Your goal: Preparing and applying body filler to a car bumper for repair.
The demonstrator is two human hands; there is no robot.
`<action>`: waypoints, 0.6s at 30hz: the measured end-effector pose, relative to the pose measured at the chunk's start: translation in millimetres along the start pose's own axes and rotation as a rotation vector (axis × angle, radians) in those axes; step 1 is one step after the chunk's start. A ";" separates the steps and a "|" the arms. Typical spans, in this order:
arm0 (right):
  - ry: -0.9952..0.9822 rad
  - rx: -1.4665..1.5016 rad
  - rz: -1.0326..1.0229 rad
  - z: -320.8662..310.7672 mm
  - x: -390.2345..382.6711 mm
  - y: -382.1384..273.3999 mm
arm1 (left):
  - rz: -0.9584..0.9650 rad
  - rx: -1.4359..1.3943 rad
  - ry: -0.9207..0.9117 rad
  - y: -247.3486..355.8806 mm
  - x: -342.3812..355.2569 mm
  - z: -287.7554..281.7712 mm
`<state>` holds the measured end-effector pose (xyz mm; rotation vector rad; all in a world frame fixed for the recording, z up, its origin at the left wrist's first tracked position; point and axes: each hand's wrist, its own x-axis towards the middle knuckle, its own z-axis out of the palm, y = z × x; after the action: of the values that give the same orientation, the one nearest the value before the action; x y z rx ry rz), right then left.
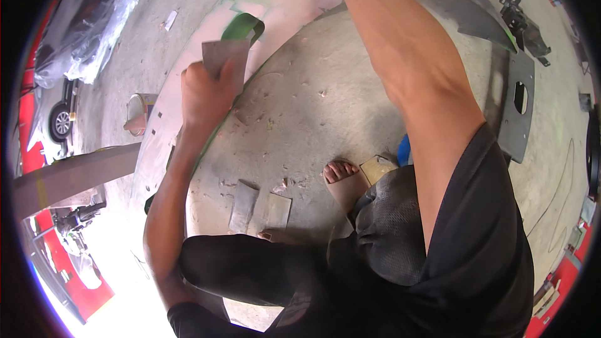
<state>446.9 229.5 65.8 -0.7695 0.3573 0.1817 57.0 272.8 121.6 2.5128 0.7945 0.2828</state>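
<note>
My left hand is closed on a grey rectangular sheet that looks like sandpaper, thumb lying across its face. The hand is over a long curved panel with pale pink and white patches, perhaps a car bumper. Just beyond the sheet, a curled green strip stands out from the panel. My right forearm reaches away past the top edge, so my right hand is out of sight. Two more grey sheets lie on the concrete below the panel.
An open tin stands left of the panel, by a brown beam. Clear plastic wrapping lies at the far left. On the right are a dark grey part with a slot and black brackets. My foot rests near the middle.
</note>
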 end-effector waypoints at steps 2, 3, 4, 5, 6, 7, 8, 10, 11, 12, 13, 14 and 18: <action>0.019 0.002 0.005 -0.9 4.6 -2.8 | 0.074 0.071 0.038 8.8 12.6 9.4; 0.016 -0.005 0.003 -3.8 6.8 -3.0 | 0.077 0.104 0.005 22.0 19.2 17.1; 0.019 0.001 0.003 -5.4 9.6 -4.4 | 0.083 0.140 -0.026 34.3 27.4 22.3; 0.017 0.001 -0.002 -7.1 11.6 -5.5 | 0.138 0.169 -0.031 42.6 36.3 25.6; 0.014 -0.001 -0.004 -7.7 13.5 -5.5 | 0.145 0.164 -0.032 51.0 44.3 24.1; 0.014 -0.003 -0.006 -10.6 16.7 -6.6 | 0.145 0.020 -0.091 67.0 52.1 17.7; 0.014 -0.004 -0.005 -11.6 17.2 -6.2 | 0.141 -0.119 -0.152 78.7 58.2 12.7; 0.007 0.000 -0.007 -11.1 19.3 -6.5 | 0.137 -0.076 -0.188 95.8 81.0 19.9; 0.001 0.004 -0.003 -9.4 19.9 -7.0 | 0.126 -0.026 -0.208 102.2 92.4 24.6; -0.001 0.007 -0.003 -8.8 20.2 -7.2 | 0.128 -0.023 -0.211 103.4 100.1 32.5; 0.002 0.007 -0.004 -10.9 21.4 -8.0 | 0.121 0.011 -0.194 105.6 104.1 41.7; -0.002 0.007 -0.001 -10.4 22.0 -8.0 | 0.113 0.045 -0.175 105.9 107.3 48.1; 0.010 -0.004 -0.002 -16.9 28.5 -7.2 | 0.033 -0.025 -0.152 101.6 107.8 53.1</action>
<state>471.1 213.3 48.4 -0.7746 0.3653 0.1770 211.1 242.9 132.7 2.4914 0.6862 0.1103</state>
